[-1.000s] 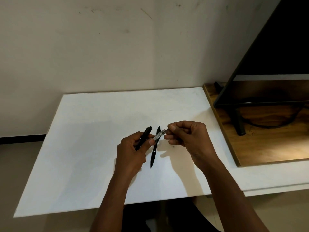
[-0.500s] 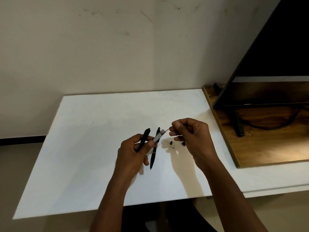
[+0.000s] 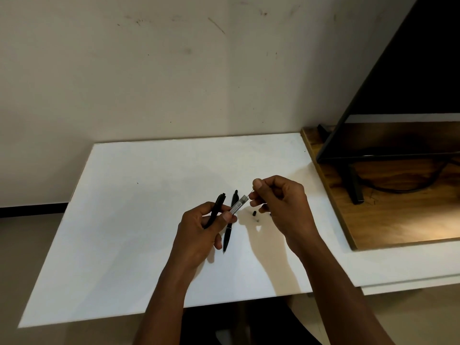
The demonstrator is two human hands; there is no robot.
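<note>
My left hand (image 3: pixel 199 227) holds two things above the white table (image 3: pixel 139 220). One is a black pen (image 3: pixel 217 207), gripped in the fingers. The other is a small clear tube with a label (image 3: pixel 238 204), pinched under the thumb. My right hand (image 3: pixel 281 205) is just right of the tube's open end and pinches a thin lead (image 3: pixel 252 193) that sticks out of it. A second black pen (image 3: pixel 230 225) lies on the table between my hands. A tiny black cap (image 3: pixel 254 213) and a small pale piece (image 3: pixel 258 220) lie on the table under my right hand.
A wooden board (image 3: pixel 398 217) lies on the right part of the table, with a dark screen (image 3: pixel 403 100) on a black stand (image 3: pixel 353 185) and a cable on it. A pale wall stands directly behind the table.
My right hand has drawn away from the tube, pulling a thin lead out of it. The tiny cap and a small piece now lie on the table. The left hand stays nearly still.
</note>
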